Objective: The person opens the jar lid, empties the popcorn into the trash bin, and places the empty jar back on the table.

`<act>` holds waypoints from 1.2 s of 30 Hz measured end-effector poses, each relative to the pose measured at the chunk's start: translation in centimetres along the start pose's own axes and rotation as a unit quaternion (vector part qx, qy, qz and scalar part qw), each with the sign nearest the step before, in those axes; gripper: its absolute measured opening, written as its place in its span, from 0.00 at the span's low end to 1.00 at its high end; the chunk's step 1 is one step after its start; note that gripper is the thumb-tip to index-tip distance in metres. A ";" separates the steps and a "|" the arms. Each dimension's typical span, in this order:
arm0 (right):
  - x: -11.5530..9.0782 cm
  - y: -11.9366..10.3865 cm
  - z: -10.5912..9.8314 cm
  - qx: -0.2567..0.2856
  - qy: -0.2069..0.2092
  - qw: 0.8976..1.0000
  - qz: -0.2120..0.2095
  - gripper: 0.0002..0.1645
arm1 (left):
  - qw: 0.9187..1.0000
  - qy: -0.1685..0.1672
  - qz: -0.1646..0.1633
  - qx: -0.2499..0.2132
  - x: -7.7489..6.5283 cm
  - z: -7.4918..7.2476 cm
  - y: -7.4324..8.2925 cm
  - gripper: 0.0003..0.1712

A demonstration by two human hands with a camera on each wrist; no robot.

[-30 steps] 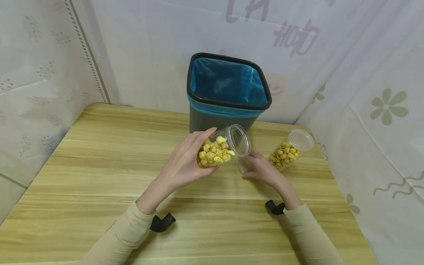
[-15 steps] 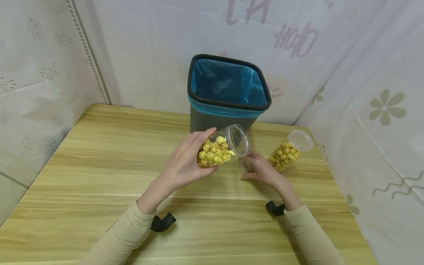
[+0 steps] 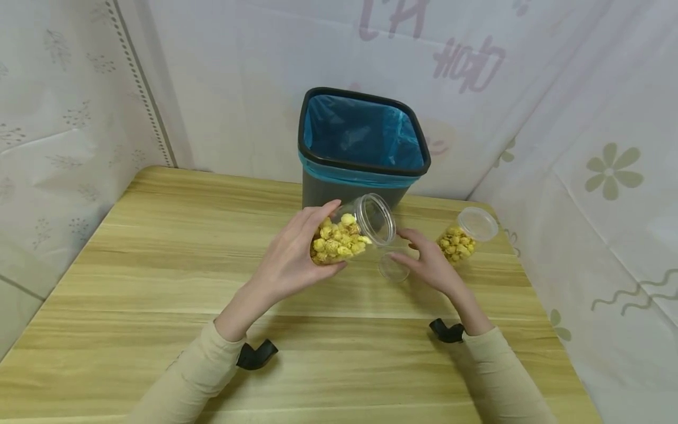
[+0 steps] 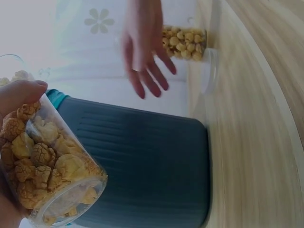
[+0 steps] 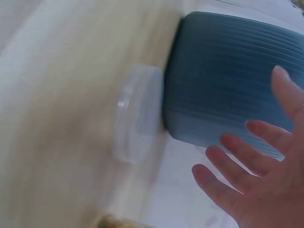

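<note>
My left hand (image 3: pixel 291 253) grips a clear plastic jar (image 3: pixel 339 240) of yellow popcorn, tilted on its side with its uncapped mouth toward the right. In the left wrist view, caramel-coloured popcorn (image 4: pixel 40 161) shows through the jar's wall. A clear round lid (image 3: pixel 393 268) lies on the table just below the jar's mouth. Over and beside that lid is my right hand (image 3: pixel 433 266), its fingers spread and holding nothing. The right wrist view shows the lid (image 5: pixel 137 114) lying apart from those fingertips (image 5: pixel 204 175).
A dark grey bin (image 3: pixel 355 191) with a blue liner stands behind the jar at the table's back edge. To the right, a second popcorn jar (image 3: pixel 457 244) stands with a whitish lid (image 3: pixel 478 224) on top. Fabric walls enclose the wooden table (image 3: pixel 212 235).
My right hand has let go of the lid and risen slightly to the right, its fingers opening. The left hand and its jar stay almost where they were.
</note>
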State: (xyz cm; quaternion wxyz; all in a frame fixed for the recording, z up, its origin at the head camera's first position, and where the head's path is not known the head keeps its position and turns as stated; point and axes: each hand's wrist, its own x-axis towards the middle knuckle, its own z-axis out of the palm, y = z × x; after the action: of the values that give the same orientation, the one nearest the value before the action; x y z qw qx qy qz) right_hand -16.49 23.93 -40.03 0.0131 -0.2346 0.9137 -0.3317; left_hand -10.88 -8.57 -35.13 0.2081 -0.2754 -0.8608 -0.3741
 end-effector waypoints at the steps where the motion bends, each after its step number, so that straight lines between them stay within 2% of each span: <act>1: 0.0 -0.2 -0.3 0.007 0.001 1.000 0.004 0.37 | 1.000 -0.001 0.000 0.001 0.0 -0.1 0.0 0.60; 7: 0.7 -1.5 -2.7 0.028 0.004 1.000 0.001 0.39 | 1.000 -0.002 -0.005 0.000 0.1 -1.2 -0.2 0.61; 13: 1.3 -3.0 -4.9 0.071 0.000 0.997 0.025 0.39 | 1.000 0.013 -0.006 0.007 0.1 -2.6 -0.2 0.61; 17: 1.7 -3.8 -6.0 0.081 0.001 0.996 0.029 0.38 | 1.000 0.021 -0.012 0.003 0.1 -3.5 -0.4 0.61; 24: 2.5 -4.9 -7.5 0.152 0.011 0.988 0.029 0.36 | 0.999 0.040 -0.002 0.024 0.4 -5.5 -1.1 0.62; 30: 3.2 -6.0 -8.7 0.148 0.046 0.987 0.036 0.36 | 0.997 0.058 -0.004 0.051 1.1 -7.6 -1.5 0.61; 36: 4.8 -6.8 -9.8 0.178 0.044 0.981 0.068 0.38 | 0.996 0.060 -0.019 0.063 1.7 -9.0 -1.5 0.61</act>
State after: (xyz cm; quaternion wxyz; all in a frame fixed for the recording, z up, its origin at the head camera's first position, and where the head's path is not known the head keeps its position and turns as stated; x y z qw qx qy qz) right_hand -19.67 23.17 -27.57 0.0372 -0.1515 0.8532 -0.4977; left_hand -11.77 -15.72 -29.25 0.2692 -0.2225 -0.8737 -0.3385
